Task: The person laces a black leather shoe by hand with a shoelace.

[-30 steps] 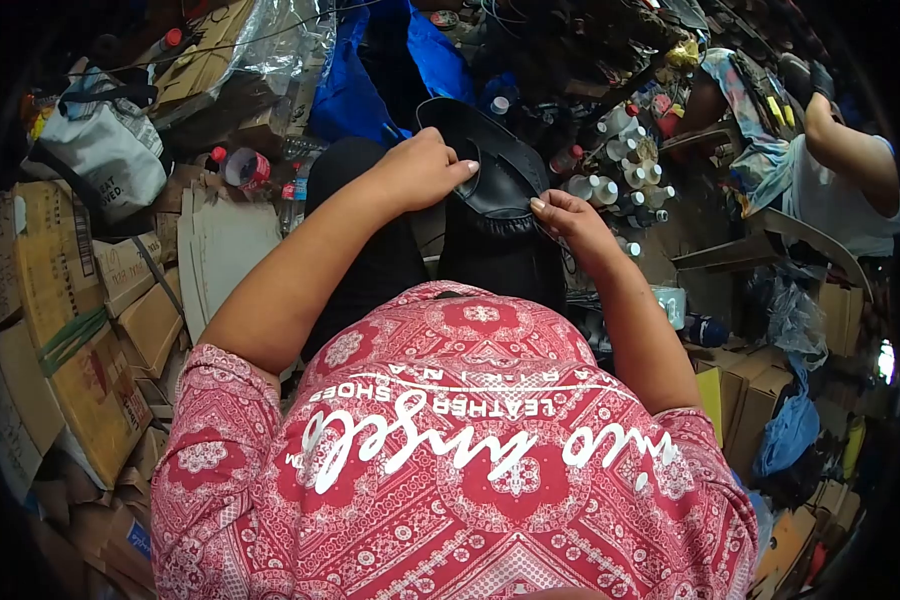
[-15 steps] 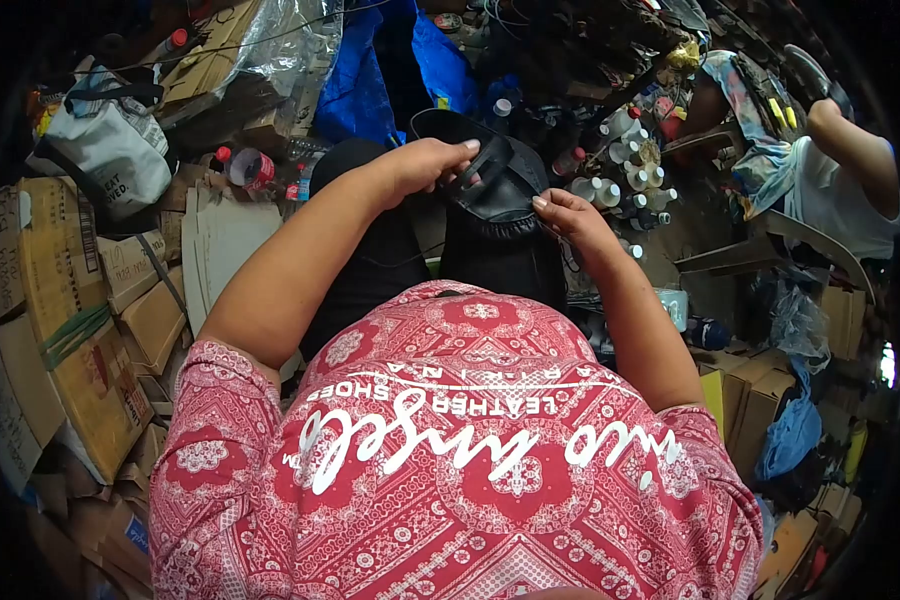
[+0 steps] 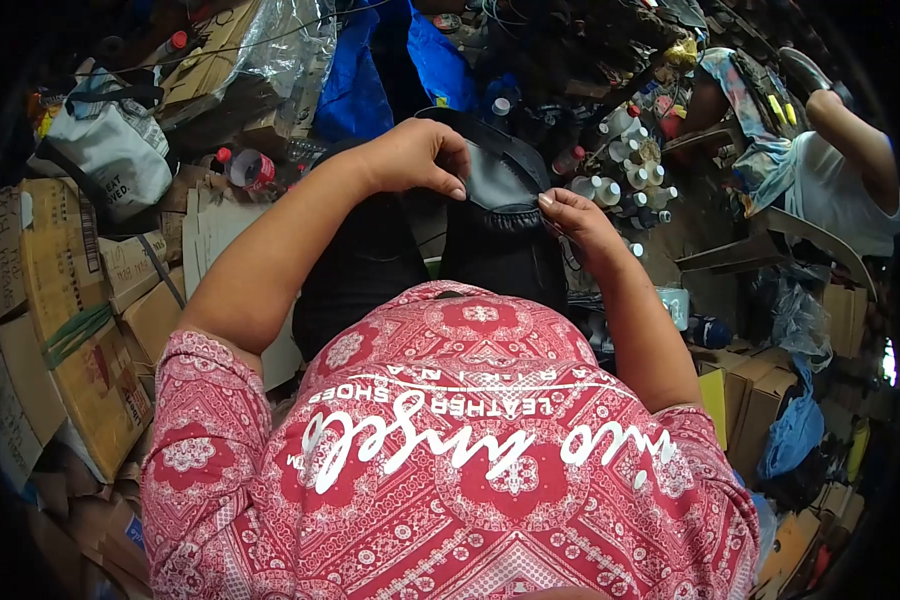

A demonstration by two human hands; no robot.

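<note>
A black leather piece (image 3: 500,176) with a gathered edge and a strap-like band lies over my knees. My left hand (image 3: 425,158) curves at its left side, thumb and fingers bent round toward its edge; what the fingertips hold, if anything, is too small to tell. On the right, my right hand (image 3: 578,222) pinches the edge of the leather piece between thumb and forefinger. A thin dark cord hangs by that hand. The grey inner surface of the piece faces up between the hands.
Several bottles (image 3: 635,178) stand right of the leather piece. A blue bag (image 3: 440,65) lies beyond it. Cardboard (image 3: 70,290) and a white bag (image 3: 110,150) are at left. Another person's arm (image 3: 860,140) shows at upper right, near a curved grey piece (image 3: 815,235).
My left hand has shifted slightly left and its fingers curl further. The dark band has moved right, baring more of the grey surface. My right hand stays at the edge.
</note>
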